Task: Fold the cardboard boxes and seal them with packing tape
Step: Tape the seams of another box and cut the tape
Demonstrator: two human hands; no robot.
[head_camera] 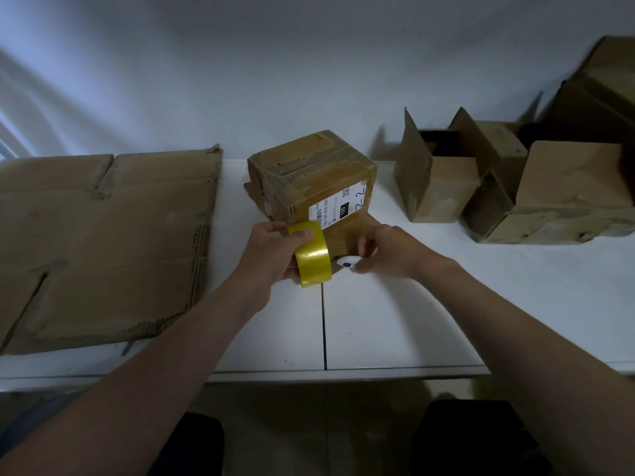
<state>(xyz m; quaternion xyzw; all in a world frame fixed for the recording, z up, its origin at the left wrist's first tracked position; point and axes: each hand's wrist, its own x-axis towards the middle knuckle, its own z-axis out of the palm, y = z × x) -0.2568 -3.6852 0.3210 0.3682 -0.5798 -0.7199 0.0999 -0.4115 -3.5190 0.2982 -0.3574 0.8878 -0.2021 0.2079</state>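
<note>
A closed brown cardboard box (311, 173) with a white shipping label stands at the table's middle, one flap sticking out toward me. My left hand (271, 252) grips a yellow roll of packing tape (311, 257) held against the box's near side. My right hand (388, 250) pinches a small white cutter (347, 262) next to the roll, at the flap's lower edge.
A large flattened cardboard sheet (99, 242) covers the left of the white table (378, 321). Several open boxes (443, 180) with raised flaps crowd the right side, a larger one (563, 201) behind them. The wall is close behind.
</note>
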